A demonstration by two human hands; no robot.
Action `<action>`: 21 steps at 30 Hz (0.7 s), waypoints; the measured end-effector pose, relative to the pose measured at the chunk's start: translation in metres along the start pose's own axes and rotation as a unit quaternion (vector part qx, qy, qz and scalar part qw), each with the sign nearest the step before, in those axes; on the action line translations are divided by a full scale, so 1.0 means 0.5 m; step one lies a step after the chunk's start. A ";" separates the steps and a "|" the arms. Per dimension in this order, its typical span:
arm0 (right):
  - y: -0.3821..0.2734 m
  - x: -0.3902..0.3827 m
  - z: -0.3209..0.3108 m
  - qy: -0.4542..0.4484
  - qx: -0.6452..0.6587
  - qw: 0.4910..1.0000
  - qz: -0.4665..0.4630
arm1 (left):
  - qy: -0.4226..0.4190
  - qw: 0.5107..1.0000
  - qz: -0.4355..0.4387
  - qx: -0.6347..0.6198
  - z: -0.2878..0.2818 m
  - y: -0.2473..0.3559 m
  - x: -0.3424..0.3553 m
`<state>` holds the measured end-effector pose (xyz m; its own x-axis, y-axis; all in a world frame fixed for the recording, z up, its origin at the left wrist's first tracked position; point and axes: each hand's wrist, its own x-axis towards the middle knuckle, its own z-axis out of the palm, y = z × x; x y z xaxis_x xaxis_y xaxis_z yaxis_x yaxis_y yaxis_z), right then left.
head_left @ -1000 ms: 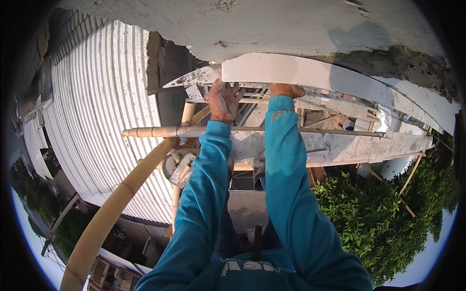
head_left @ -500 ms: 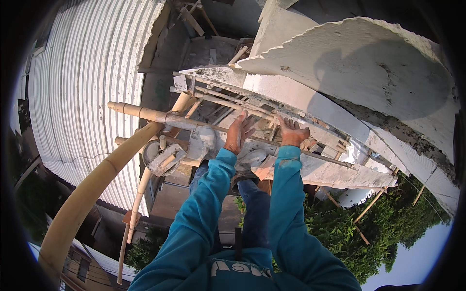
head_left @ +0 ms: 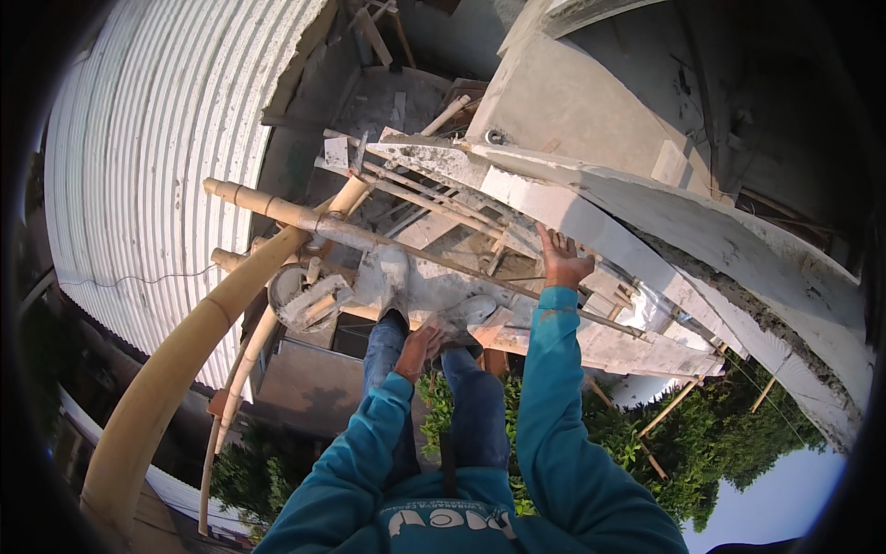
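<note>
Lowered left hand (head_left: 420, 351) toward the knees (head_left: 475, 392) since half a second ago, leaving it loosely open and empty; reaches right hand (head_left: 565, 265), open-fingered, to the near edge of white strip (head_left: 558, 205), contact unclear. Faces strip along curved grey slab (head_left: 706, 226), with bucket (head_left: 278, 305) off left beside bamboo pole (head_left: 205, 321).

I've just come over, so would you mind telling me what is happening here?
A person in a blue-green top stands on a stained plank among bamboo poles. The right hand is raised, fingers at the lower edge of a white panel; whether they touch it is hard to tell. The left hand is low by the knees, holding nothing visible. A bucket sits near the poles.
</note>
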<state>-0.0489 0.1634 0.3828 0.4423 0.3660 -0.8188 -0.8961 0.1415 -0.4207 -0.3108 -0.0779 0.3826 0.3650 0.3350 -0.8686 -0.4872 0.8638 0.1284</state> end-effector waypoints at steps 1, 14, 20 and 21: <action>-0.003 0.004 -0.013 0.013 0.005 1.000 -0.008 | -0.009 1.000 0.012 -0.010 0.004 -0.001 0.002; 0.087 0.054 -0.174 0.115 -0.014 0.993 0.013 | 0.029 0.999 -0.002 0.023 0.001 -0.031 0.008; 0.038 0.083 -0.117 0.141 -0.044 0.989 0.029 | 0.043 0.999 0.029 -0.001 0.041 -0.071 0.013; 0.022 0.090 -0.096 0.115 -0.074 0.990 0.022 | 0.049 0.998 0.034 -0.004 0.047 -0.081 0.015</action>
<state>-0.0370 0.1371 0.3227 0.4154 0.1473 -0.8976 -0.9066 -0.0126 -0.4217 -0.2696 -0.1014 0.3823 0.2529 0.3538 -0.9005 -0.5144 0.8374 0.1846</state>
